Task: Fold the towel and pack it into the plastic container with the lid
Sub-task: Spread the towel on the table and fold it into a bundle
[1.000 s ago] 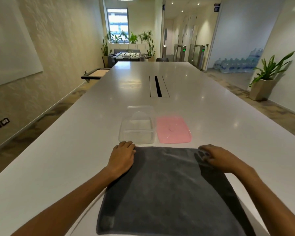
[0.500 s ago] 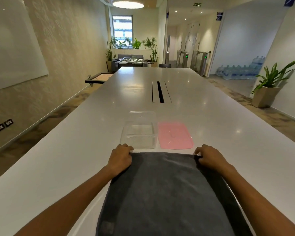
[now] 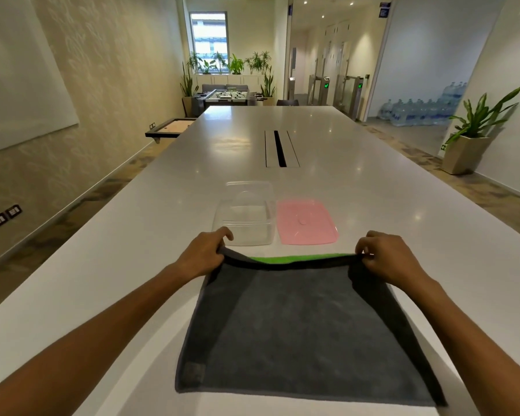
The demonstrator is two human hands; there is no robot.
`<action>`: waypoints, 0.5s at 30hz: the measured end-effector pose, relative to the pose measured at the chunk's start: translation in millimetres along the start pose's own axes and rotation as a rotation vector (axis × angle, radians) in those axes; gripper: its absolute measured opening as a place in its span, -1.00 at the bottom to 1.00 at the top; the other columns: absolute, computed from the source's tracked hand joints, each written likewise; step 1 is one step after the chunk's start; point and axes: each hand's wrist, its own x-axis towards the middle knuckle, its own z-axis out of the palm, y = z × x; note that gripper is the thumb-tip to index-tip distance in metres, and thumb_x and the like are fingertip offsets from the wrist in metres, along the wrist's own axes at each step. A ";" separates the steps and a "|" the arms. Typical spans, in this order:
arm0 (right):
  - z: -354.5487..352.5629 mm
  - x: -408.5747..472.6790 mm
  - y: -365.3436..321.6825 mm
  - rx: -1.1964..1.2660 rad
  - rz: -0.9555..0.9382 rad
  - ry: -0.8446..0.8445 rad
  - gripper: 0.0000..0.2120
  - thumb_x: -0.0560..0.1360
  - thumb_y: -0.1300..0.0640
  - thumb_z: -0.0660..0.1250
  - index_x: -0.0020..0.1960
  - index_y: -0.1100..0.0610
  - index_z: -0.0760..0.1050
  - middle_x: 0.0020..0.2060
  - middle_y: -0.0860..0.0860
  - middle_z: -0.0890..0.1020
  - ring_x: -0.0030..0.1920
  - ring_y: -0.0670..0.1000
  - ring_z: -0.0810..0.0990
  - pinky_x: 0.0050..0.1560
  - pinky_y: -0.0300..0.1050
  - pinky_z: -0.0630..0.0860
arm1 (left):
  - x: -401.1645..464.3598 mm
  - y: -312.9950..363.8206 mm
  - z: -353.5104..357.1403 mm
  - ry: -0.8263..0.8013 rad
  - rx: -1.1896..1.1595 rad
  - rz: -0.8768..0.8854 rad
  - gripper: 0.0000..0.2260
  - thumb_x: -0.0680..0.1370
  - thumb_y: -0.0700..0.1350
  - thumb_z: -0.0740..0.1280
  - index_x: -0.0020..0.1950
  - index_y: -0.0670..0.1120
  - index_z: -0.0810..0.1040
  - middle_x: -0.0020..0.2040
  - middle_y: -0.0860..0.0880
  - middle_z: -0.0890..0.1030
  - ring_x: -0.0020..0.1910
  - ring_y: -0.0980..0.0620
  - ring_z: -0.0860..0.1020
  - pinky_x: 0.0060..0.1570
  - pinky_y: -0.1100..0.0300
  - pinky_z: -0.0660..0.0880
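I log a long white glossy table (image 3: 162,235) running away from me, with a slotted cable hatch (image 3: 281,148) set in its middle, well beyond the work area. Near the far edge of the cloth stands a clear rectangular plastic container (image 3: 243,219), open-topped, and just beside it on the right lies a flat pink plastic lid (image 3: 305,221); nothing sits between them and the cloth. A potted green plant in a beige planter (image 3: 470,136) stands on the floor to the right, and stacked blue water bottles (image 3: 418,111) sit further back; neither stands in the way. The dark grey square towel (image 3: 300,331) lies spread on the table in front of me, its near edge flat. My left hand (image 3: 204,255) is closed in a pinch on the far left corner, just in front of the container. My right hand (image 3: 382,253) is pinched on the far right corner. The far edge is raised off the table between the two hands, sagging slightly and showing a bright green underside (image 3: 294,259). Half a second ago I saw both hands pressed low on that edge with the towel flat and no green visible; the edge has since been lifted.
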 end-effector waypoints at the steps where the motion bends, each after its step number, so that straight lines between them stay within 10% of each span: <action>1: -3.3 -4.5 0.7 0.004 -0.012 -0.005 -0.85 0.40 0.21 0.38 -0.05 0.05 0.63 -0.15 -0.02 0.59 -0.19 0.02 0.54 -0.15 -0.16 0.49 | -2.1 -0.9 -3.5 0.002 0.013 0.026 -0.82 0.45 -0.28 0.34 -0.01 -0.05 0.51 -0.18 -0.02 0.57 -0.21 0.01 0.54 -0.17 0.28 0.45; 15: -7.8 -65.8 4.0 -0.019 -0.132 -0.126 -0.86 0.38 0.17 0.42 -0.09 -0.01 0.63 -0.21 -0.12 0.57 -0.28 -0.14 0.42 -0.14 -0.21 0.27 | -46.9 -11.5 -16.8 -0.220 0.220 0.175 -0.87 0.43 -0.06 0.45 -0.19 0.04 0.49 -0.24 0.12 0.50 -0.24 0.14 0.46 -0.27 0.38 0.30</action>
